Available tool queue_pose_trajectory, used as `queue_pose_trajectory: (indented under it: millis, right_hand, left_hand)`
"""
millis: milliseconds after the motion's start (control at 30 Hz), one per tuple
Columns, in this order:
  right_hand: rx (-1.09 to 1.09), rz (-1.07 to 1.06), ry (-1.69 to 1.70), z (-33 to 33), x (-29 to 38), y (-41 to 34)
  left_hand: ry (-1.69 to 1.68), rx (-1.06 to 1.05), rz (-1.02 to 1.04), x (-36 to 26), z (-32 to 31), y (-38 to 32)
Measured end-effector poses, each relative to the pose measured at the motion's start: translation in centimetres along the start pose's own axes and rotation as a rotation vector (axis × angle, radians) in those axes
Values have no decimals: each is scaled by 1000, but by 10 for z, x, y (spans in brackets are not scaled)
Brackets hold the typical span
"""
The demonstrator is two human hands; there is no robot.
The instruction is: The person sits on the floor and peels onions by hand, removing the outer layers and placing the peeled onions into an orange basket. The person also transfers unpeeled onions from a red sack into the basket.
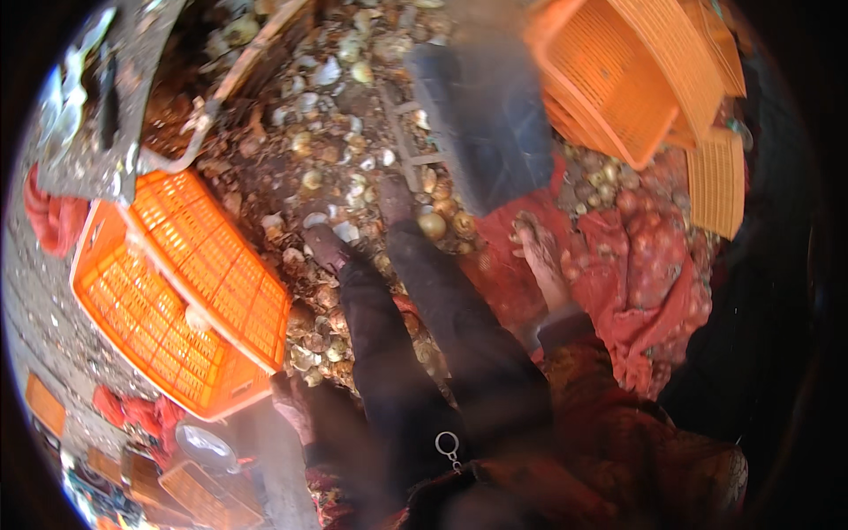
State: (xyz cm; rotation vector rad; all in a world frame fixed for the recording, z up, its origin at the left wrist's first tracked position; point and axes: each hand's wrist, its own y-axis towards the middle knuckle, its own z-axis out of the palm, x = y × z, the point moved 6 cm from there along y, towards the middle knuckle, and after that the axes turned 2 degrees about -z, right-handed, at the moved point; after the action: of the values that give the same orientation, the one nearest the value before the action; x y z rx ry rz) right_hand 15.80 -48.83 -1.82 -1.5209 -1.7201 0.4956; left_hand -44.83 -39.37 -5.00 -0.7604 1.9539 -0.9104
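Note:
My left hand (289,405) is low in the picture, at the near corner of an orange plastic crate (258,391); whether its fingers grip the rim is hard to see. That crate lies tilted at the left, with a few pale onions (197,318) inside. At centre right, my right hand (535,245) is over a red mesh sack (497,285), fingers somewhat bent and nothing plainly held in them. Right of it lies another red mesh sack filled with onions (652,252). Loose onions (432,226) and skins cover the ground around my feet.
A dark padded cushion (490,132) lies ahead, beside a ladder-like frame (404,132). Stacked orange crates (616,73) stand at upper right. A bent metal bar (192,142) and a wooden pole (258,46) are at upper left. More crates (205,493) lie at lower left.

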Motion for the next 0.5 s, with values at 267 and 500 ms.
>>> queue_pose_trajectory:
  millis: [267, 500]
  right_hand:
    - [-165, 10, 82, -70, -84, 1]
    - [-217, -20, -379, -69, -161, 1]
  left_hand:
    - [479, 497, 250, -153, 189, 7]
    - [395, 598, 203, -160, 207, 6]
